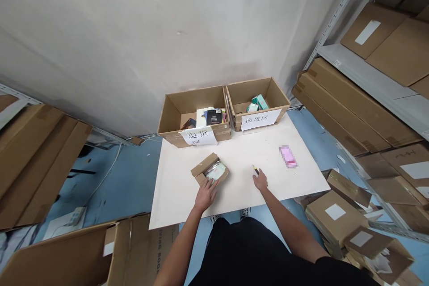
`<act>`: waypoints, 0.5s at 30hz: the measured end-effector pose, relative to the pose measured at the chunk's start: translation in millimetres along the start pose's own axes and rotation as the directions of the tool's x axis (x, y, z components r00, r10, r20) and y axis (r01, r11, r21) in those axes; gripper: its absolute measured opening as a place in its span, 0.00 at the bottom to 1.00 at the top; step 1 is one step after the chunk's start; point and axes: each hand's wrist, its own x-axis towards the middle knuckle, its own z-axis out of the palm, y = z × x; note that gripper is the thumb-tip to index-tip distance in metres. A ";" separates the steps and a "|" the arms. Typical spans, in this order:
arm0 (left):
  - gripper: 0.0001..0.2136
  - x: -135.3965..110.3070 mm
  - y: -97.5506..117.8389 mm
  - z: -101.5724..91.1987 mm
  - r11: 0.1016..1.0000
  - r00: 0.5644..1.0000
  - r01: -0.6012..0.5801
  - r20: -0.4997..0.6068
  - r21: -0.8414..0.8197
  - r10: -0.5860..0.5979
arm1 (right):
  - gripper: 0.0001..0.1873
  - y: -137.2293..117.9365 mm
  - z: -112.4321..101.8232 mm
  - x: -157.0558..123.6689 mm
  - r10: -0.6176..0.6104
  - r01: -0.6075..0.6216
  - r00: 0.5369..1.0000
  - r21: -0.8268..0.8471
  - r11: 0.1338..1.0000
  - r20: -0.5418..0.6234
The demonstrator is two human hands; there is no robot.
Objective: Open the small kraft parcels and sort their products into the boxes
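Box (202, 166) at lower centre lies open, left hand (205, 194) resting on its near edge, fingers loosely spread; right hand (260, 180) grasps a slim tool (256, 170), its tip best pointed away from those fingers.

Pretty much all-black clothes (248, 254) here, short sleeve (340, 271) on the right, plus black-and-white patterned shoes (246, 212).
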 end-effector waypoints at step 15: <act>0.19 45.4 -36.5 -44.5 0.990 0.981 0.065 0.176 0.123 -0.086 | 0.49 -113.9 115.2 -56.6 -0.219 0.165 0.954 0.255 0.953 0.203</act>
